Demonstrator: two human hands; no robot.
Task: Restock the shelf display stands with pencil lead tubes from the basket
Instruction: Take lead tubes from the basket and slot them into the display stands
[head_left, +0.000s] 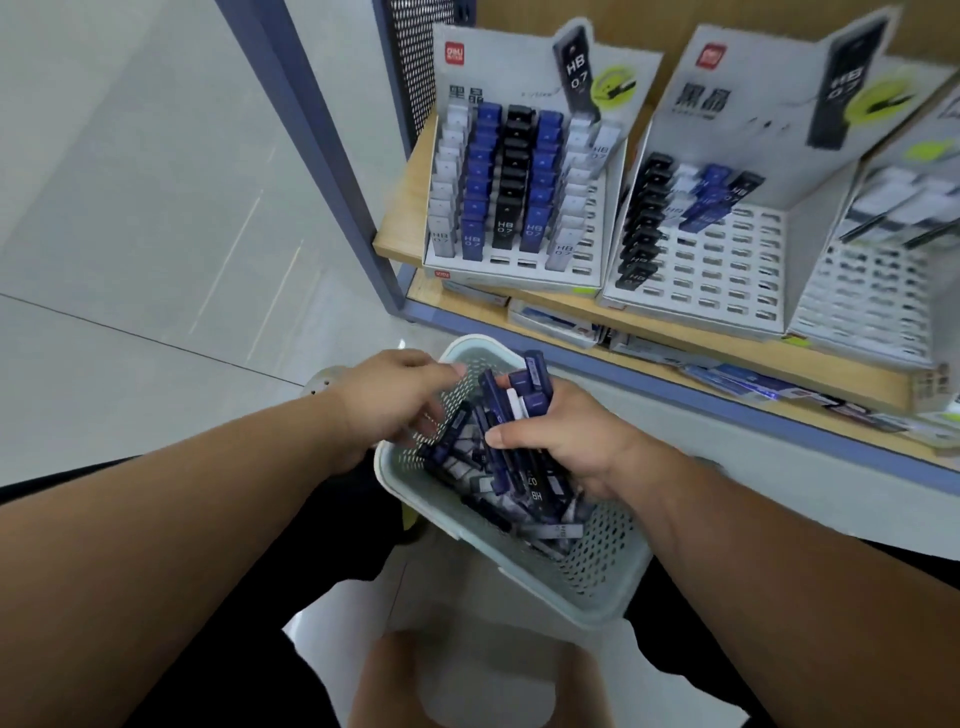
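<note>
The right hand's fingers (503, 383) and thumb are curled tight round a bundle of slim dark-blue and white plastic pencil lead tubes (535, 387), which stick up out of the fist just above the basket's far end. The right hand (561, 441) hangs over the pale green perforated plastic basket (597, 566). The left hand's fingers (434, 415) bend down into the basket's far left corner, thumb out; blur hides whether they pinch a tube. The left hand (389, 400) sits at the basket's left rim. More loose tubes (519, 499) lie heaped inside the basket.

This looks like the gathering step: a handful is collected and none of it is slotted yet. The next move probably calls for lifting the bundle up and beyond the basket, then feeding tubes one at a time, upright, into empty slots, matching colour to column.

Beyond the basket and above it, a light wooden shelf (400, 228) carries three white card display stands: the nearly full stand (498, 67) to the left, the mostly bare stand (727, 270) straight beyond, and a blurred third stand (872, 291) to the right. A lower wooden shelf (753, 358) with flat packets lies just past the basket. A blue-grey metal upright (322, 156) rises beyond the basket's left, with pale grey floor tiles (130, 234) further left.
</note>
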